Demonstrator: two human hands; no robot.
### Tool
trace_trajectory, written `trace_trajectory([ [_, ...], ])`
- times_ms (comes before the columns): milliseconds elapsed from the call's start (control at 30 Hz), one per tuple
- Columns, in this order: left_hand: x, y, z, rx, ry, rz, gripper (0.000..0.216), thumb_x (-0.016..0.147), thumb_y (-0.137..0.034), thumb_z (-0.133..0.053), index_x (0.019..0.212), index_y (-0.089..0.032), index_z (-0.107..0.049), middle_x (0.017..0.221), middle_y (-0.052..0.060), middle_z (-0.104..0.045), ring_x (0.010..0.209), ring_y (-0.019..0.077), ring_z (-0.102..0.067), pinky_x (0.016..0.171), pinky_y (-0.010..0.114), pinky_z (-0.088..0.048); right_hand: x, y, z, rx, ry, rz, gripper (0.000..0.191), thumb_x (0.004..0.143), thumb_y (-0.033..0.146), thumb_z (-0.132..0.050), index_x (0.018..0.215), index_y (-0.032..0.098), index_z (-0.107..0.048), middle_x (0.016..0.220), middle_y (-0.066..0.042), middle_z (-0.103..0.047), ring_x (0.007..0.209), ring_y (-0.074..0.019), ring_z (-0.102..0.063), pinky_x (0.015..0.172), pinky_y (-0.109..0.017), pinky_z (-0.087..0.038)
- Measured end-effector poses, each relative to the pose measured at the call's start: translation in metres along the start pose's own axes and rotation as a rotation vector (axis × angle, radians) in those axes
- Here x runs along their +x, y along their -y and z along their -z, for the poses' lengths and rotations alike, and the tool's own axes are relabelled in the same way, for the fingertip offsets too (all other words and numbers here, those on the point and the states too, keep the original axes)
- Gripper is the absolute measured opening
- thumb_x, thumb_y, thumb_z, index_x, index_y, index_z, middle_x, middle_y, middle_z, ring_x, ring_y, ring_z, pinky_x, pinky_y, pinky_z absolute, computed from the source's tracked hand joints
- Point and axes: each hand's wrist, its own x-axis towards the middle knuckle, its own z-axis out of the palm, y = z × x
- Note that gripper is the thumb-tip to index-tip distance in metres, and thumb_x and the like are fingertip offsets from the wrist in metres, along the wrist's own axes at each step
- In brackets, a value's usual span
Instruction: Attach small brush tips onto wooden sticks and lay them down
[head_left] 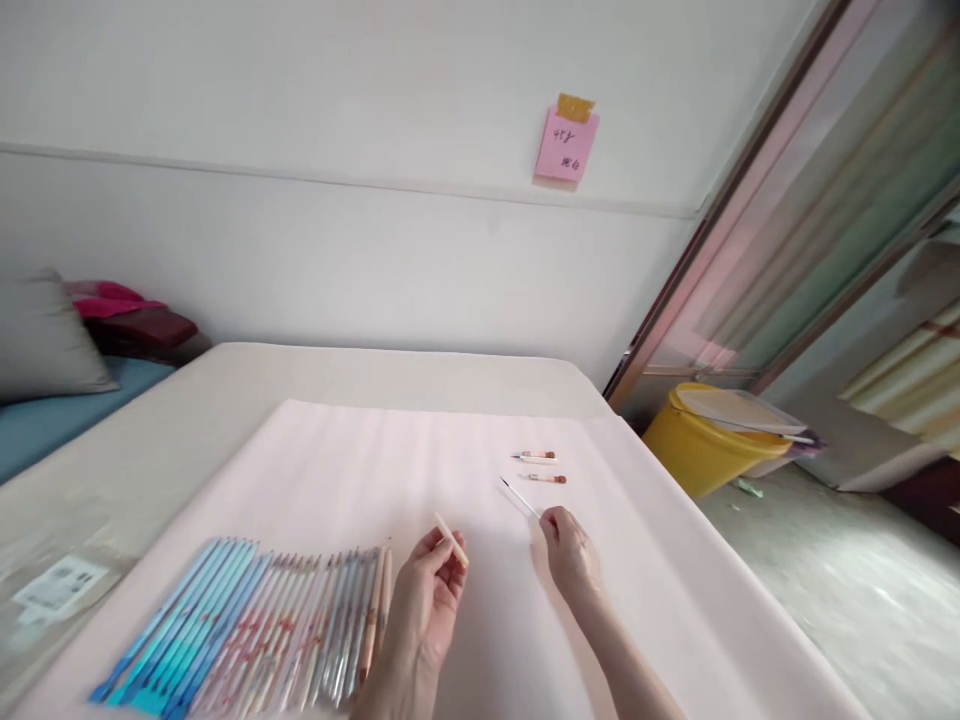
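My left hand (433, 590) is closed around a short cream-coloured pen barrel (447, 532), pinched between thumb and fingers and tilted. To the right, my right hand (571, 552) grips the end of a thin white pen refill (519, 494), whose dark tip points away to the upper left. The refill and the barrel are apart. Just beyond the refill lie two small pen parts with brown ends: the farther pen part (537, 456) lies along a thin white piece, and the nearer pen part (547, 478) lies by itself.
Left of my hands, a row of assembled pens (300, 620) in blue, pink and clear tones lies on the pale sheet (360, 450). A plastic bag (60, 590) lies at the table's left. Beyond the right edge stands a yellow bucket (675, 450). A pink note (566, 148) is taped to the wall.
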Motion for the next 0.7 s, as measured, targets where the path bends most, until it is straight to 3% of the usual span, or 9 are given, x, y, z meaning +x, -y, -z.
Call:
trace_trajectory([
  [100, 0.004, -0.014, 0.001, -0.034, -0.010, -0.058, 0.013, 0.074, 0.003, -0.053, 0.077, -0.009, -0.058, 0.082, 0.011, -0.064, 0.070, 0.0135, -0.064, 0.059, 0.021, -0.054, -0.027, 0.030, 0.023, 0.231, 0.057, 0.168, 0.017, 0.088, 0.027, -0.035, 0.075, 0.023, -0.045, 0.073, -0.001, -0.056, 0.068, -0.0164, -0.052, 0.059, -0.026, -0.039],
  [233, 0.008, -0.028, 0.003, -0.071, -0.038, -0.119, 0.014, 0.075, 0.003, -0.050, 0.074, -0.009, -0.057, 0.083, 0.012, -0.064, 0.071, 0.0131, -0.064, 0.060, 0.022, -0.055, -0.050, 0.054, 0.042, 0.323, 0.114, 0.299, 0.016, 0.088, 0.028, -0.037, 0.075, 0.024, -0.045, 0.071, 0.000, -0.055, 0.067, -0.0157, -0.051, 0.059, -0.026, -0.039],
  [467, 0.006, -0.034, 0.001, -0.053, -0.046, -0.171, 0.012, 0.076, 0.002, -0.051, 0.075, -0.009, -0.056, 0.087, 0.012, -0.064, 0.074, 0.0130, -0.064, 0.063, 0.022, -0.055, -0.054, 0.056, 0.042, 0.273, 0.139, 0.404, 0.017, 0.089, 0.024, -0.036, 0.075, 0.024, -0.045, 0.070, -0.001, -0.054, 0.064, -0.0159, -0.051, 0.056, -0.027, -0.038],
  [700, 0.000, -0.024, -0.001, 0.069, 0.013, -0.236, 0.012, 0.073, -0.001, -0.057, 0.078, -0.013, -0.056, 0.087, 0.010, -0.065, 0.076, 0.0122, -0.063, 0.066, 0.023, -0.053, -0.055, 0.059, 0.042, 0.229, 0.103, 0.434, 0.018, 0.089, 0.023, -0.034, 0.074, 0.023, -0.045, 0.068, -0.002, -0.053, 0.064, -0.0162, -0.050, 0.056, -0.027, -0.037],
])
